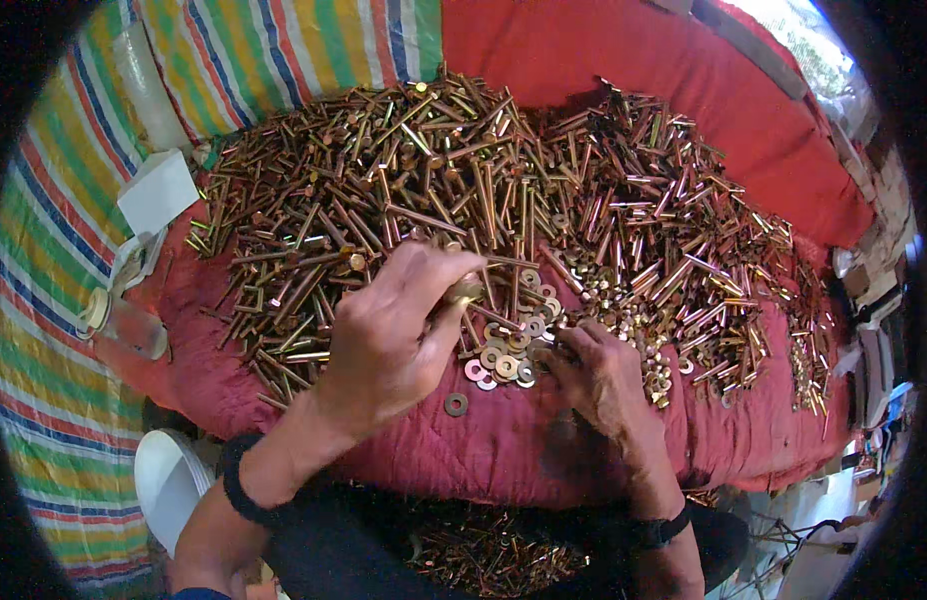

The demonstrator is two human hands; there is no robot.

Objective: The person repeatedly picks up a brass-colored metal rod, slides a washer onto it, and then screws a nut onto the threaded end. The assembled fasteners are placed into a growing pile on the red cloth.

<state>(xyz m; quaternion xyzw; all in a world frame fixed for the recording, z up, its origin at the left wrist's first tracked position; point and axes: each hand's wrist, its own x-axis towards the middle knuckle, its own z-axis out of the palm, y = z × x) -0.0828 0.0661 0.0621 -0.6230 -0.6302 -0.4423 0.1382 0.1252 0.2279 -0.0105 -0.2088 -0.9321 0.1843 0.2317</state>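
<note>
My left hand is closed, thumb and forefinger pinched round some gold-coloured metal pieces; their exact kind is partly hidden by the fingers. It hovers at the near edge of a large heap of bolts. To its right lies a small pile of flat washers, with one loose washer nearer me. My right hand reaches down at the right side of the washers, fingers curled and fingertips among them; what they hold is hidden. Small hex nuts lie just beyond and beside the right hand.
The heap rests on a dark red cloth. Striped sheeting rises at left, red fabric at the back. A white box, a clear jar and white stacked containers stand left. More bolts lie below the edge.
</note>
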